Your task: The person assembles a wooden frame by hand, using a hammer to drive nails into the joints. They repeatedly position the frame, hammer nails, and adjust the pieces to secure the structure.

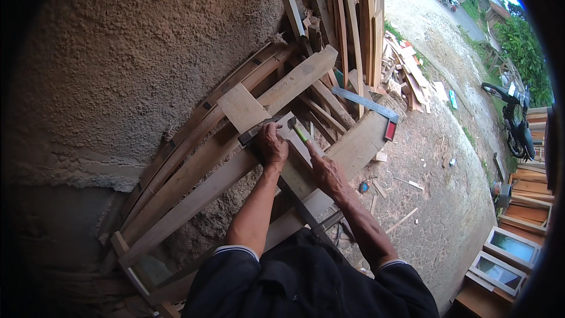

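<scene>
My right hand [328,172] is closed round the handle of a small hammer [301,133], yellow-green near its dark head. The head is beside my left hand [274,144], above a pale board. My left hand is curled at the edge of the wooden frame, next to a dark bar [252,135]; what its fingers hold is hidden. A short wide plank [242,108] lies just beyond it, across a long beam [306,76]. On a broad board [360,144] to the right rests a metal try square [364,100] with a red-faced stock.
A rough wall [135,41] rises on the left, with long timbers [194,200] against it. Upright boards and a heap of offcuts [406,70] stand at the back. A round blue-black object [364,186] lies on the ground; a motorcycle [515,118] is parked at far right.
</scene>
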### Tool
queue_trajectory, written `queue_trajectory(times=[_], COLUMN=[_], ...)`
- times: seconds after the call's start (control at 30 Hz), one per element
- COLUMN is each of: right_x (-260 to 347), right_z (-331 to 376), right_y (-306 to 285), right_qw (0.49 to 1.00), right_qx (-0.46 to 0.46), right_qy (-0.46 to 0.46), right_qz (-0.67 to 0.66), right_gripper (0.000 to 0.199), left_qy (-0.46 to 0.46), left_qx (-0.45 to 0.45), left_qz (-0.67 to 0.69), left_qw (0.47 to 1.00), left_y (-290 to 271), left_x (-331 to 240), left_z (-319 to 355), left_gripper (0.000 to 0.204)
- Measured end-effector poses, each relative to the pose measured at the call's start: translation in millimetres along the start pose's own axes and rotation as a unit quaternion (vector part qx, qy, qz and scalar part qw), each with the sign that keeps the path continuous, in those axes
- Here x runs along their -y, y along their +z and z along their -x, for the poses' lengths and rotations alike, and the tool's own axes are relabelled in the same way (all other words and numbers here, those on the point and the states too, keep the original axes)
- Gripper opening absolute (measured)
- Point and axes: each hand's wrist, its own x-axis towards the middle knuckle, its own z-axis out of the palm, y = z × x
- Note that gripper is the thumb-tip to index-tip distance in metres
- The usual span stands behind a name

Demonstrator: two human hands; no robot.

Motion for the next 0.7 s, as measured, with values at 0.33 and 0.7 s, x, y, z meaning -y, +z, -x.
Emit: queue_trajectory(times=[0.33,0.7], right_x=[0.9,-2.2], right_z=[4.9,-0.6], right_y=[-0.2,1.3], right_qw=[0.999,0.998], right_qx=[-0.033,0.013], right_qy=[-0.02,0.003], right_qz=[0.027,0.065], right_gripper=[0.07,0.073], left_qy=[0.002,-0.016], left_qx=[0.005,0.026], left_qz=[0.002,0.004], left_qw=[1.0,1.0], left_y=[-3.4,3.1], left_x=[-0.2,3.6], left_z=[3.0,2.2], left_gripper=[0.02,0.023])
